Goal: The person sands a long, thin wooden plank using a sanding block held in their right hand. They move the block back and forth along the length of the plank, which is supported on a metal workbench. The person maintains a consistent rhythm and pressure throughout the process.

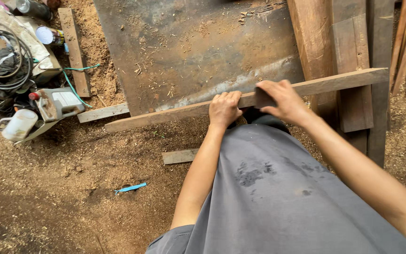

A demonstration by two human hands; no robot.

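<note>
A long narrow wooden slat (165,114) runs across the view from lower left to upper right, resting over a rusty dark metal sheet (189,51). My left hand (223,109) is closed over the slat near its middle, knuckles up. My right hand (282,100) presses a small dark block (262,98) against the slat's top face just to the right. My grey shirt fills the lower right of the view.
Thick wooden planks (348,70) stand stacked at right. Sawdust covers the ground (71,188). At left lie coiled cables (3,56), a white jug (19,124), a plastic canister (57,103), a short board offcut (179,156) and a blue strip (130,188).
</note>
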